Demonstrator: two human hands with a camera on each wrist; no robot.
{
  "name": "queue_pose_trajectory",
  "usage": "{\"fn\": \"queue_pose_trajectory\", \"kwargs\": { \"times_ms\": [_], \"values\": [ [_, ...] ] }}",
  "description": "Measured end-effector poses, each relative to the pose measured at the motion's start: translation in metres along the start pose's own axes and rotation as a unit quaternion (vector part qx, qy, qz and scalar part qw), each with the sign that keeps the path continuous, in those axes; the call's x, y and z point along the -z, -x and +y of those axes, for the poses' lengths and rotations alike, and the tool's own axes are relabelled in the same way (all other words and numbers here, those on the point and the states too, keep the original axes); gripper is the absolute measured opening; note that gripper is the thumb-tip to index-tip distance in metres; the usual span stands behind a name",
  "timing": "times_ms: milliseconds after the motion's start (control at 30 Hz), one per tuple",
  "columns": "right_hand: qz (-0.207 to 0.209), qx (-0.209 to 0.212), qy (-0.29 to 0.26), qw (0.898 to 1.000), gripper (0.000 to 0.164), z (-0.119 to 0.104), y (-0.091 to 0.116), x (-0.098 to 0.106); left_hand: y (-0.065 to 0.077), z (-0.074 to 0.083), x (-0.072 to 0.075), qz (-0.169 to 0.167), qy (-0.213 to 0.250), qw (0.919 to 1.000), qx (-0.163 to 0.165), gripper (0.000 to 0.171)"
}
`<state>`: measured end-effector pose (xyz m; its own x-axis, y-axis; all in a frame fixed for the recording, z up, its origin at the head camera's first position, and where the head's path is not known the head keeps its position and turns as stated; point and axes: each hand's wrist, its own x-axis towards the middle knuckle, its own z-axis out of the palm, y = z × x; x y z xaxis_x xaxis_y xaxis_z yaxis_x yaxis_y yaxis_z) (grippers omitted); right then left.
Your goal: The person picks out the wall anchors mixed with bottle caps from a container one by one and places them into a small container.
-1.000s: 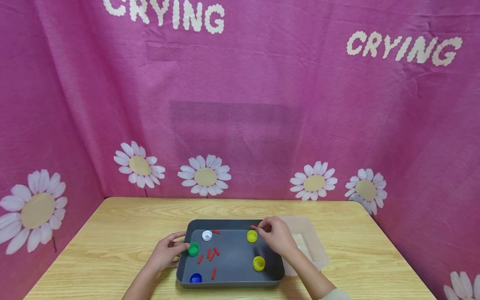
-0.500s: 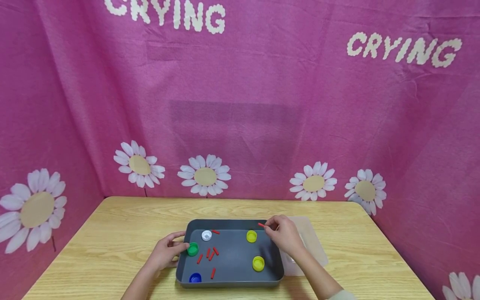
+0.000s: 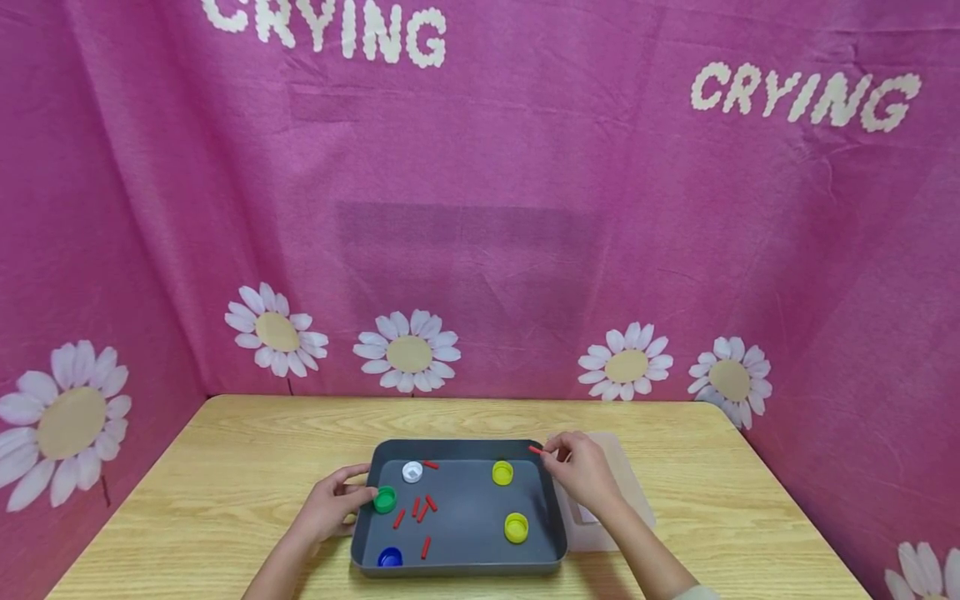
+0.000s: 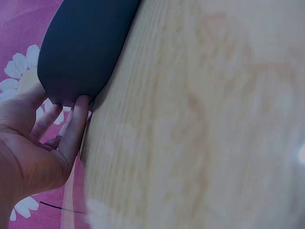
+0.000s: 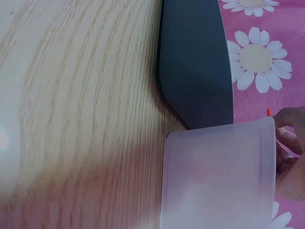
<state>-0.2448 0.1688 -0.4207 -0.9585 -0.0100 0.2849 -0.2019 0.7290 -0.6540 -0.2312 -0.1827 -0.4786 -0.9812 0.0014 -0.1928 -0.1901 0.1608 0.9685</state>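
My left hand (image 3: pixel 330 505) grips the left wall of a dark grey tray (image 3: pixel 468 560), its thumb over the rim beside a green bottle cap (image 3: pixel 385 500) and its fingers outside. In the left wrist view, the fingers (image 4: pixel 80 119) touch the underside edge of the tray wall (image 4: pixel 90 47). My right hand (image 3: pixel 583 472) pinches a small red stick (image 3: pixel 536 450) between thumb and fingertips, above the tray's far right corner. Several more red sticks (image 3: pixel 425 547) lie in the tray's left half. Two yellow bottle caps (image 3: pixel 516 528) sit on the right side.
A white cap (image 3: pixel 412 472) and a blue cap (image 3: pixel 389 557) are in the tray's left part. Right against the tray stands a translucent plastic box (image 3: pixel 632 492), partly hidden under the right forearm. Pink flowered cloth (image 3: pixel 480 275) hangs behind the wooden table (image 3: pixel 300 425).
My right hand has moved right with the red stick, from near the far yellow cap to the tray's right corner. The left hand has stayed on the tray.
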Motion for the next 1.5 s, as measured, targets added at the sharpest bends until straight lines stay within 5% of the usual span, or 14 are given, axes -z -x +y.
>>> {"fn": "queue_pose_trajectory", "kwargs": {
  "times_ms": [667, 1500],
  "values": [
    [0.006, -0.034, 0.011, 0.999, 0.005, 0.024, 0.003, 0.018, 0.0, 0.002, 0.0, 0.011, -0.012, 0.9997, 0.018, 0.054],
    [0.026, -0.077, 0.003, 0.997, 0.008, 0.036, 0.003, 0.018, -0.003, 0.002, 0.0, 0.01, -0.035, 0.9991, 0.022, 0.054]
  ]
}}
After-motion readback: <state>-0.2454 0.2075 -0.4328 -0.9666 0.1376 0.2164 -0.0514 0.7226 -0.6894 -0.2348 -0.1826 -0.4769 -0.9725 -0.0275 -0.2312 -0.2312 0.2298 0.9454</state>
